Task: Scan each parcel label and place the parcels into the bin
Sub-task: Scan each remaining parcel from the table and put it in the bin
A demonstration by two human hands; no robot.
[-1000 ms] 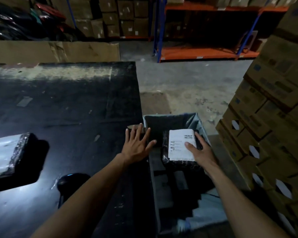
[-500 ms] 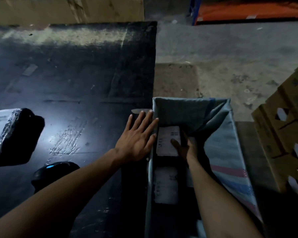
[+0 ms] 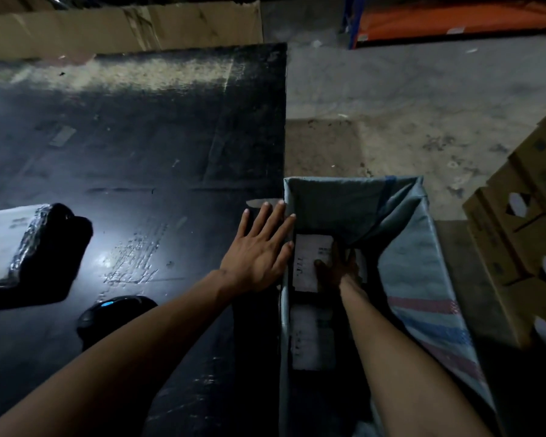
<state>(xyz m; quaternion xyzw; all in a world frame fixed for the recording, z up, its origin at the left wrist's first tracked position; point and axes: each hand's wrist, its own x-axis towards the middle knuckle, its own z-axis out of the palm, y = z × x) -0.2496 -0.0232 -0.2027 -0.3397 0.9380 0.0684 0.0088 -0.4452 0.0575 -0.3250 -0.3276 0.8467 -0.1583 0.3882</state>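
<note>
Right hand reaches deep into the bin, its grip on the labelled parcel; left hand lies flat, fingers spread, on the tabletop. Seat the parcel flat, label upward, before letting go.

I see two bare forearms with no sleeves, gloves, watch or rings. The left hand shows short pale nails beside the bin; the right hand is in shadow, detail unclear.
</note>
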